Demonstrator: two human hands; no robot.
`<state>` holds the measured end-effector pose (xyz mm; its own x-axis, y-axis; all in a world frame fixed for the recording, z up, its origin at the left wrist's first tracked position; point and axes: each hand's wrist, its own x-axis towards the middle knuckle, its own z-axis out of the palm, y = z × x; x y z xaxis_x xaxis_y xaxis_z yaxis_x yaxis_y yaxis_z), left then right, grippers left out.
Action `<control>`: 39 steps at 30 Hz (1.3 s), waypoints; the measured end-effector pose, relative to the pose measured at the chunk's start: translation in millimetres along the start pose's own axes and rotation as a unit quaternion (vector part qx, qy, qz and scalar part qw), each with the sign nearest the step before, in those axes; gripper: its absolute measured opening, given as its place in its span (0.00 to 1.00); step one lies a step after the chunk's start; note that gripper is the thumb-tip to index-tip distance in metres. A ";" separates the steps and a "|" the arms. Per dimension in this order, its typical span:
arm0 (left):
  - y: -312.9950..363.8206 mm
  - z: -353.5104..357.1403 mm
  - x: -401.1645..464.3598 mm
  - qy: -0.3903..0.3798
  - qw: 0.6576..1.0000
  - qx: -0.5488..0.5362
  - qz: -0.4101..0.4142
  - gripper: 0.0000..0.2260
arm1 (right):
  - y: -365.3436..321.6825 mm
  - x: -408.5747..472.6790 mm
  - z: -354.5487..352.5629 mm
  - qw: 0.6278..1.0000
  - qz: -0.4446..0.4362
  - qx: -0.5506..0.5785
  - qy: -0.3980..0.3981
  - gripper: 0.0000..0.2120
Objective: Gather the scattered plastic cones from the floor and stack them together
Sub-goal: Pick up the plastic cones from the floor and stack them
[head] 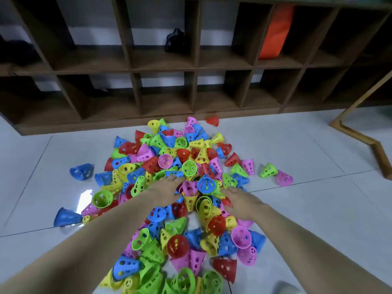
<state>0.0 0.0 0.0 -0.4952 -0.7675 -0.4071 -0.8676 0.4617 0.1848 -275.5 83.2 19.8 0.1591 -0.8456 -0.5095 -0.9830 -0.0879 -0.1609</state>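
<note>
Both hands reach into the heap of cones (180,187) on the floor (307,209): left grip (164,188) and right grip (241,203) lie flat, fingers extended, holding nothing.

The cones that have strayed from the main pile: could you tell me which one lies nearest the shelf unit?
The lone red cone, tipped on its side at the pile's far edge, just before the wooden shelf unit. The other strays, blue, green and pink, lie further back.

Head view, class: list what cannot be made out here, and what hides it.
- Cones under the left hand and right hand: covered by hands and forearms.
- Green cones at the bottom: cut off by the edge.
- Dark object on the shelf: too shadowed to identify.
- Cone count: pile overlaps itself.
</note>
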 end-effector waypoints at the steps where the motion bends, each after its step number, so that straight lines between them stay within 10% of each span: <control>1: 0.9 1.6 7.0 0.005 1.000 -0.012 0.001 0.33 | 2.2 5.5 2.4 1.000 0.000 0.009 -0.001 0.31; 17: 3.0 45.3 80.3 0.006 0.998 -0.037 -0.044 0.39 | 17.1 85.9 13.2 0.998 0.006 0.059 -0.021 0.34; 24: 1.4 38.7 84.7 0.082 0.991 -0.075 -0.078 0.05 | 17.5 107.6 6.1 0.995 0.002 0.100 -0.008 0.34; 32: -7.7 45.7 79.2 0.078 0.985 -0.136 -0.068 0.02 | 21.4 107.0 19.0 0.990 0.005 0.133 0.046 0.29; 39: 11.7 44.7 64.0 0.137 0.979 -0.151 -0.021 0.12 | 7.1 87.7 30.2 0.917 0.052 0.384 0.093 0.18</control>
<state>-39.8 -23.9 -63.9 -0.4175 -0.8921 -0.1727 -0.8409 0.3073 0.4455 -265.7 24.3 -51.5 -0.0209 -0.9093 -0.4156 -0.6257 0.3361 -0.7039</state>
